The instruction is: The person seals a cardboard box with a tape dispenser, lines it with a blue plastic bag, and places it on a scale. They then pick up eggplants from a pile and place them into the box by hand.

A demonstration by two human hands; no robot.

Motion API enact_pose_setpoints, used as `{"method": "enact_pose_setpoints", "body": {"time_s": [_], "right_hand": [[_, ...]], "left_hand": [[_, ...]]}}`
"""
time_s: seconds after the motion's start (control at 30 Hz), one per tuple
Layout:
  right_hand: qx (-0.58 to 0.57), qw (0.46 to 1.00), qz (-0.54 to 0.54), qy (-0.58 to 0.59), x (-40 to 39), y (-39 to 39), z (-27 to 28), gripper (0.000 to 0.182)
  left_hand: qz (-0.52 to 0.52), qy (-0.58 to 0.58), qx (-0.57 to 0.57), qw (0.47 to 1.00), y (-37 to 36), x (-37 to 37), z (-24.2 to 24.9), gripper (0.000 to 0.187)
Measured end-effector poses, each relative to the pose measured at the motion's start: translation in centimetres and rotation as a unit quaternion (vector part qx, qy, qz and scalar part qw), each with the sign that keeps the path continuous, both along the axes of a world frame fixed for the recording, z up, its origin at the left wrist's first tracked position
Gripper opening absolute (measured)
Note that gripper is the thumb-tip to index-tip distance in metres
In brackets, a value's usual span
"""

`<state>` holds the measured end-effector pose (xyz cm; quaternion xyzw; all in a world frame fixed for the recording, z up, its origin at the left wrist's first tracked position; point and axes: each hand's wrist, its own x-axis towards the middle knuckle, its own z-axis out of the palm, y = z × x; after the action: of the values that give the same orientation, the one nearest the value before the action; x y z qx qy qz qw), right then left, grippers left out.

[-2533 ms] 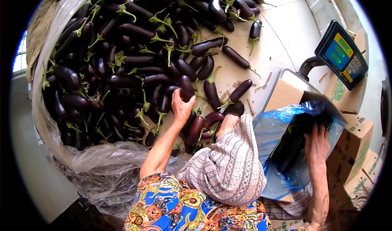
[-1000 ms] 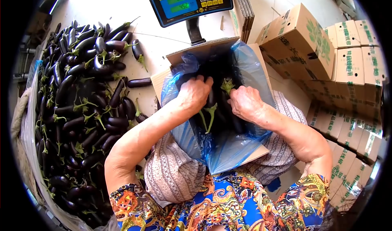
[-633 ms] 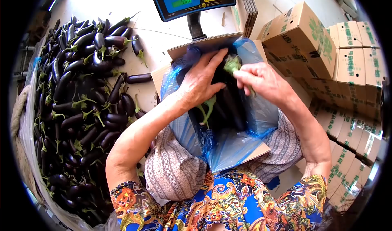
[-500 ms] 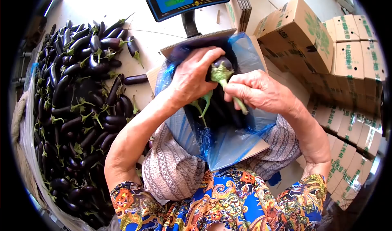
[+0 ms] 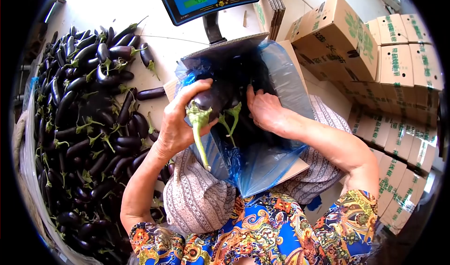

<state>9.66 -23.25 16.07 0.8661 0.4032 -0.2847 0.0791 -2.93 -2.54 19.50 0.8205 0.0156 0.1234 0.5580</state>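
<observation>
My left hand [image 5: 180,119] is wrapped round a dark eggplant [image 5: 211,98] at the left side of an open carton [image 5: 225,46]. Its green cap and long stem point down toward my lap. Inside the carton, which is lined with a blue plastic bag [image 5: 286,77], my right hand [image 5: 265,108] reaches down among dark eggplants. Its fingers are partly spread, with the fingertips against the dark contents; nothing is seen held in it. Another green stem [image 5: 229,124] shows between my hands.
A large heap of eggplants [image 5: 84,147] lies on the left, with a loose one [image 5: 151,93] beside the carton. Behind the carton stands a scale display [image 5: 206,0]. Stacked cartons [image 5: 398,68] fill the right, and folded cardboard [image 5: 272,7] stands at the back.
My left hand has moved left and down with the eggplant. My right hand has let go of the stem and moved left into the carton. The display's lower reading has changed.
</observation>
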Motion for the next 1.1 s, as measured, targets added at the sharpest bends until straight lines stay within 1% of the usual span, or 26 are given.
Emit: {"method": "enact_pose_setpoints", "body": {"time_s": [0.03,0.13,0.17,0.27,0.33,0.4,0.47,0.53,0.6,0.67,0.73,0.8,0.87,0.97,1.07,1.1], "right_hand": [[-0.001,1.000,-0.019,0.025,0.5,-0.2,-1.7,0.077],[-0.005,0.994,-0.059,0.097,1.5,0.7,-2.1,0.069],[0.000,0.993,-0.067,0.100,1.5,0.7,-1.8,0.061],[0.019,0.990,-0.098,0.098,1.4,1.0,-0.4,0.061],[0.065,0.988,-0.102,0.094,2.3,1.1,0.7,0.050],[0.124,0.988,-0.082,0.045,2.8,2.0,0.9,0.045],[0.122,0.988,-0.072,0.066,3.5,2.9,1.1,0.042],[0.100,0.991,-0.047,0.079,3.7,2.5,1.4,0.038],[0.061,0.995,-0.026,0.074,3.8,2.3,1.7,0.036],[0.003,0.998,-0.013,0.063,2.4,2.1,0.3,0.033],[0.003,0.997,-0.021,0.072,2.3,2.0,-0.7,0.031],[0.009,0.997,-0.022,0.076,2.9,2.3,-0.3,0.031],[0.043,0.997,-0.033,0.051,3.8,2.9,0.9,0.030],[0.045,0.999,-0.016,-0.007,5.1,3.8,0.8,0.028],[0.056,0.998,-0.034,0.008,4.9,3.9,0.1,0.026],[0.078,0.997,-0.006,0.026,4.7,3.4,0.3,0.028]], "left_hand": [[-0.001,0.002,0.000,1.000,0.0,-0.2,-0.4,0.071],[0.029,0.019,-0.038,0.999,-0.2,-0.6,-1.1,0.070],[0.034,0.033,-0.090,0.995,-0.4,-0.7,-0.9,0.070],[0.034,-0.008,-0.053,0.998,-0.4,-0.8,-2.1,0.069],[0.020,-0.004,-0.061,0.998,-0.4,-1.1,-2.2,0.069],[-0.004,-0.002,-0.050,0.999,-0.3,-1.0,-2.3,0.073],[-0.002,-0.001,-0.050,0.999,-0.3,-1.0,-2.4,0.072],[0.002,0.007,-0.062,0.998,-0.6,-1.0,-2.5,0.073],[0.021,-0.010,-0.067,0.998,-0.9,-1.0,-2.4,0.069],[0.029,-0.018,-0.064,0.997,-0.9,-1.0,-2.3,0.067],[0.031,-0.018,-0.055,0.998,-1.1,-1.2,-2.2,0.067],[0.025,-0.041,-0.032,0.998,-1.2,-1.3,-2.5,0.067],[0.012,-0.053,0.007,0.998,-1.2,-1.3,-2.1,0.067],[0.023,-0.047,-0.013,0.999,-1.4,-1.2,-2.1,0.067],[0.015,-0.072,0.035,0.997,-1.6,-1.2,-2.2,0.066],[0.005,-0.073,0.055,0.996,-1.4,-1.3,-2.5,0.065]]}}
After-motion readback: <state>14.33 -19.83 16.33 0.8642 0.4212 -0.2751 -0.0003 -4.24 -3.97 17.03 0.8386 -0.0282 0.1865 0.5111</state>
